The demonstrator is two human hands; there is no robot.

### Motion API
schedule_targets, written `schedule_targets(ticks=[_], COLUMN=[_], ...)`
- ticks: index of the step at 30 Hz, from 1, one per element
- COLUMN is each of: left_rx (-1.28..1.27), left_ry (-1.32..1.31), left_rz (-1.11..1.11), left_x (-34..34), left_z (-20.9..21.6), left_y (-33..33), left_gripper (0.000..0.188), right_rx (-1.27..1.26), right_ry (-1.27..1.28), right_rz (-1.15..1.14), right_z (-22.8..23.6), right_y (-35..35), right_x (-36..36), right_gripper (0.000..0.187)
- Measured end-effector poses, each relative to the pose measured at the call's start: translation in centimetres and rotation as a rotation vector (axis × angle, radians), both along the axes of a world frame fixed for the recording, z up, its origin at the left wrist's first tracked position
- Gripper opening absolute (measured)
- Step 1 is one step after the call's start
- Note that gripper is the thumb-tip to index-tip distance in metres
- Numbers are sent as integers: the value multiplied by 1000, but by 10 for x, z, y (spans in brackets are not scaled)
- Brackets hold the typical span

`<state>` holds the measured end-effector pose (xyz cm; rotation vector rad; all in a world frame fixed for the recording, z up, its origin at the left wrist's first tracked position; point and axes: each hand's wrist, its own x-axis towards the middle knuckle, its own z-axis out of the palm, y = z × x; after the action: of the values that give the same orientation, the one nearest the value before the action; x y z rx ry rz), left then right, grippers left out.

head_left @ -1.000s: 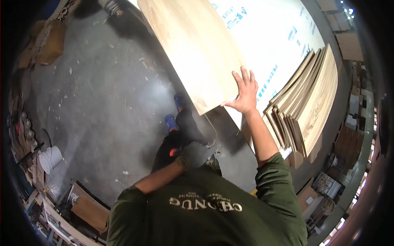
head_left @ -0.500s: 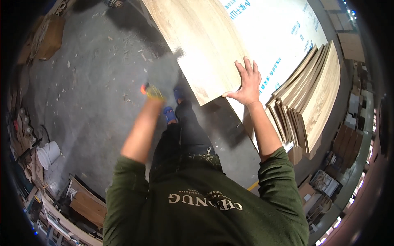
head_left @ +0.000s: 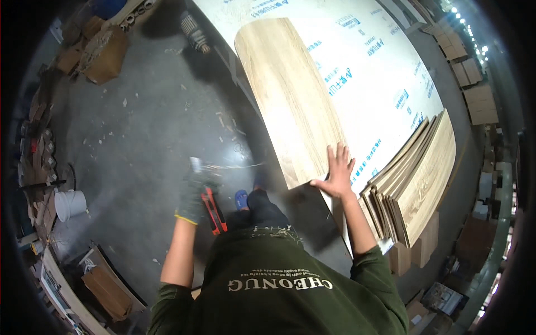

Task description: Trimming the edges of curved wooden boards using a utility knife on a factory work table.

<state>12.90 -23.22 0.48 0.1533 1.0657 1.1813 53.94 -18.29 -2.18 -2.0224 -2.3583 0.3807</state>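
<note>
My right hand (head_left: 338, 177) lies with fingers spread at the near right corner of a long wood-grain board (head_left: 290, 100), its thumb by the near edge. The board lies flat along the left side of a white sheet with blue print (head_left: 368, 84), its far end rounded. Off the board's left side, over the floor, my left hand (head_left: 196, 192) wears a grey glove with a yellow cuff. It is closed around a red-and-black handled tool (head_left: 214, 211). From its top a thin pale strip (head_left: 234, 166) points right; blur hides whether it belongs to the tool.
Several similar wood-grain boards (head_left: 424, 178) lean in a fanned stack at the sheet's near right. Scraps litter the grey floor (head_left: 134, 145). At the left stand a white bucket (head_left: 70, 205) and a brown box (head_left: 105, 54); boxes (head_left: 479, 106) line the right.
The view has shifted, showing the board's whole far end. My left hand has come back toward my body, leaving the board's left edge. My right hand keeps its place at the board's corner.
</note>
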Motion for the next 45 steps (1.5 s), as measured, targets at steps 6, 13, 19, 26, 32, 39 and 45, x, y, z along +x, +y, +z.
schedule_targets(ticks=[6, 13, 19, 26, 32, 39, 45], left_rx=[-30, -231, -382, -90, 360, 1067, 733], left_ry=[-224, -70, -292, -143, 562, 1624, 1790], left_rz=[54, -217, -28, -30, -602, -594, -822], left_x=[-19, 44, 13, -39, -39, 8, 42], left_z=[-39, -3, 23, 37, 10, -41, -33], left_y=[0, 8, 40, 102, 214, 327, 304], left_gripper=[27, 34, 16, 31, 39, 40, 36], right_rx=[-47, 96, 200, 83, 10, -32, 111], right_ry=[91, 131, 75, -158, -112, 185, 85], right_rz=[185, 284, 309, 257, 293, 115, -366], right_z=[9, -3, -18, -4, 4, 22, 3], right_y=[8, 115, 194, 209, 186, 100, 22], right_x=[-108, -169, -208, -230, -218, -174, -57], right_gripper=[87, 85, 85, 74, 73, 72, 71])
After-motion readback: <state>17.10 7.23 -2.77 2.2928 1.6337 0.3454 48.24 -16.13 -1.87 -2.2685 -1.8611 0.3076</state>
